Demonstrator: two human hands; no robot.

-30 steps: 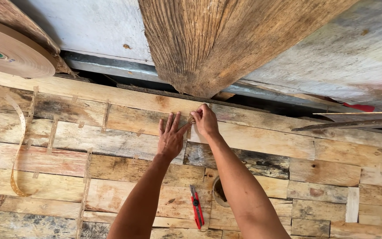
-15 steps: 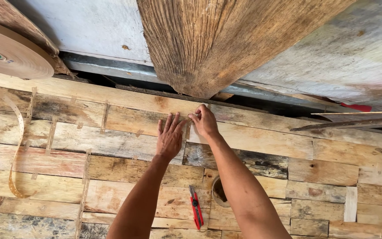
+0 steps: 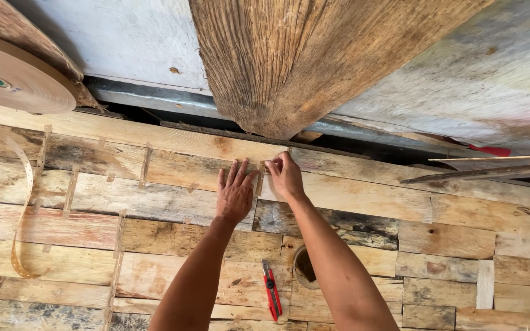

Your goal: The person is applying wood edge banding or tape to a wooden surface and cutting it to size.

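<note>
1. Roughly at mid-frame, we see the left hand [image 3: 235, 195] lying flat, fingers spread, palm down on a sheet of thin wood pieces [image 3: 173, 202].
2. Just right of it, the right hand [image 3: 286, 175] has its fingers curled, the fingertips pressed down on a short strip of tan paper tape [image 3: 260, 179] that runs across a seam between two pieces; the two hands nearly touch.
3. We read the sheet as a patchwork of flat rectangular veneer pieces, pale tan to grey-brown, with rough grain and dark stains, filling the lower half of the frame.
4. More short tape strips [image 3: 70, 190] cross other seams at the left, thin and lightly perforated.
5. A large roll of the same tan tape [image 3: 16, 78] sits at upper left, a smooth flat disc with a green core, and a loose tail of tape [image 3: 27, 202] curls down the left edge.
6. A red utility knife [image 3: 271, 297] lies on the veneer at lower centre, just beside a small round tape roll [image 3: 305, 268], between the forearms.
7. Above, a broad, fibrous slab of weathered wood [image 3: 289, 61] juts in from the top, over a grey metal rail [image 3: 148, 101] and pale, scuffed boards [image 3: 461, 86].
</note>
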